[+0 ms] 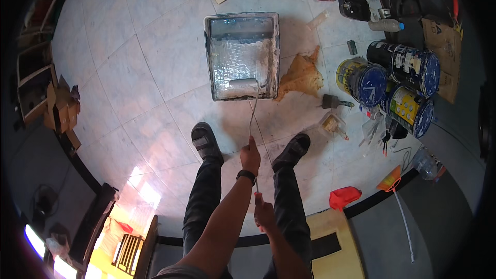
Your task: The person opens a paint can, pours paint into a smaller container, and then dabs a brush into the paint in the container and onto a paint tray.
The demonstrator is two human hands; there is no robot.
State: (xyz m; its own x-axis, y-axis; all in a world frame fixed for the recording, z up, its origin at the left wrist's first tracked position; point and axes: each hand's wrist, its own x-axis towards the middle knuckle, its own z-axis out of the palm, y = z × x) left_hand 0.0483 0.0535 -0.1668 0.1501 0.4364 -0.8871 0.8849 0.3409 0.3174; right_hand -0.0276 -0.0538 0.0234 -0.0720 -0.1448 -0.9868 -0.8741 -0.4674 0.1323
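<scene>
Left forearm (222, 219), roller (242, 84) inside tray edges (208, 57), floor (170, 62) around

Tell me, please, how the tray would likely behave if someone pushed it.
The tray would probably slide rather than tip, as it lies broad and flat on smooth-looking tiles. It seems fairly stiff, given its boxy shape. Inside, it may be slippery, since it looks glossy and smeared.

The left hand (250, 160) reaches farther forward, its fingers (246, 153) curled closed, the left forearm (223, 217) slanting long and bare up from the lower edge. The right hand (265, 215) (curled closed as well) sits nearer the body, between the two legs (203, 196), the right forearm (285, 248) angling in from the lower right.
</scene>
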